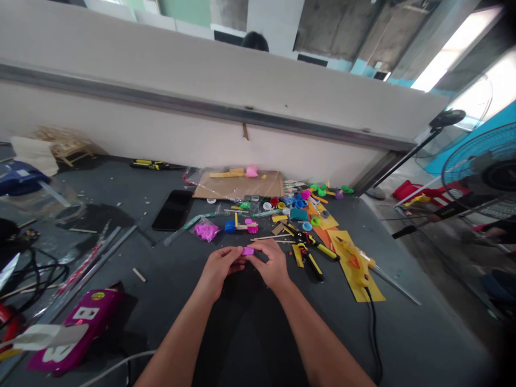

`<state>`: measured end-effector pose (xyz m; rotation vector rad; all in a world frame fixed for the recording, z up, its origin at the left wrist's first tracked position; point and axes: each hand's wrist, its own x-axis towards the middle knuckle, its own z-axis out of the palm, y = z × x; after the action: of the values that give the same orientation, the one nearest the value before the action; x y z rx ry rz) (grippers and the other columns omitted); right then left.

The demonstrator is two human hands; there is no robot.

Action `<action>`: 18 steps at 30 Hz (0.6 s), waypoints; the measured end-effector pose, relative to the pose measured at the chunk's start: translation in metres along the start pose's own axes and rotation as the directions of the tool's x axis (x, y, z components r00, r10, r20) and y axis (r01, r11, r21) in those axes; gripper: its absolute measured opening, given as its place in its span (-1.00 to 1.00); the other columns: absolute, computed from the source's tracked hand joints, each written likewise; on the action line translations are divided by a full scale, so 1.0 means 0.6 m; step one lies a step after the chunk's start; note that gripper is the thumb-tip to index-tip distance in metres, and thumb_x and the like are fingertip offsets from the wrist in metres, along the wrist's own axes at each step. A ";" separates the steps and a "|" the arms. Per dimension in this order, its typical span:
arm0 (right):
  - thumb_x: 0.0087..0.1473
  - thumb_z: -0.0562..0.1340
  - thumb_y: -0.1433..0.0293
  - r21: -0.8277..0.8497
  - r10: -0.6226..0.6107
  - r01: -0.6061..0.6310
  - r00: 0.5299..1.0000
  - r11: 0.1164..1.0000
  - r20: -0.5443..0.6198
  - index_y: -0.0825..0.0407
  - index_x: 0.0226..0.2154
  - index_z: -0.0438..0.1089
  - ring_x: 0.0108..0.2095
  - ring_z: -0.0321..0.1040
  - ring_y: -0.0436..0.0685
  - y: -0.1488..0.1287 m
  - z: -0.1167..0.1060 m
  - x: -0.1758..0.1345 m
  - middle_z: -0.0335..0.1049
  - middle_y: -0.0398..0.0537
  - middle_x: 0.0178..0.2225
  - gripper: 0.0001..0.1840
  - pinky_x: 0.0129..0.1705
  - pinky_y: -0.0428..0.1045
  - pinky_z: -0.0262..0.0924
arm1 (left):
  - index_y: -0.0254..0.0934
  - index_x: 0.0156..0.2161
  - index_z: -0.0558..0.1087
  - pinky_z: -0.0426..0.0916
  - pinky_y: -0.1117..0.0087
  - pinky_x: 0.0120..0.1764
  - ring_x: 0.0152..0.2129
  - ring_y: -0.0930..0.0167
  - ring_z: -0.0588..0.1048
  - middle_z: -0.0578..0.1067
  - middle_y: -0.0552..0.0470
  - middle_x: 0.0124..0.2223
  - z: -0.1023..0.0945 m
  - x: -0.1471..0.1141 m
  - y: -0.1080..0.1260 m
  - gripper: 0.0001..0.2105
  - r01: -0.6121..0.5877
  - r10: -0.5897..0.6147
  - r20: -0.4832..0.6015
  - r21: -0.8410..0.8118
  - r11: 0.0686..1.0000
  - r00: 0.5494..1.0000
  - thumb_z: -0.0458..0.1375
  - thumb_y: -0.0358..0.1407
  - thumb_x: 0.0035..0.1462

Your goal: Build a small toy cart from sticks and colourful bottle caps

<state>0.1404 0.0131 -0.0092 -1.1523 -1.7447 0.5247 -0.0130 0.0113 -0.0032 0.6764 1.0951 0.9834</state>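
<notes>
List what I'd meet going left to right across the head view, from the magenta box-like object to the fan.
Magenta box-like object, black phone, left hand, small purple piece, right hand, black-and-yellow hand tools, yellow glue gun, fan.

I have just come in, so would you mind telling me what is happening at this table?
A person is holding a small purple piece with the fingers of the left hand and right hand, over a dark grey table. Beyond the hands lie a bag of pink bits and a small blue-and-pink assembly. A yellow glue gun lies off to the right.
</notes>
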 end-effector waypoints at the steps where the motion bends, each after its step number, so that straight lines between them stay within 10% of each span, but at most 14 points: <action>1: -0.03 0.29 0.35 0.003 -0.004 0.004 1.000 1.000 0.002 -0.07 -0.30 0.46 -0.21 0.34 0.13 0.000 0.000 0.000 0.47 -0.07 -0.30 -0.85 -0.10 0.07 0.22 | -0.36 -0.41 0.51 0.39 0.43 -0.33 -0.49 0.46 0.47 0.53 -0.05 -0.44 0.000 0.000 0.000 -0.72 -0.002 0.002 0.000 0.007 1.000 1.000 0.28 -0.14 -0.14; 18: -0.12 0.26 0.30 0.371 0.454 -0.438 0.890 0.818 0.050 0.04 -0.51 0.46 -0.50 0.32 0.04 0.008 0.011 0.005 0.42 -0.14 -0.53 -0.85 -0.42 -0.08 0.22 | -0.37 -0.39 0.50 0.39 0.38 -0.29 -0.44 0.43 0.46 0.50 -0.02 -0.43 0.003 0.000 0.001 -0.74 -0.044 0.046 -0.035 0.063 0.997 0.998 0.27 -0.17 -0.13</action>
<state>0.1365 0.0186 -0.0144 -1.2796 -1.2531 1.0639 -0.0112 0.0116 -0.0020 0.7389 1.1510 1.0072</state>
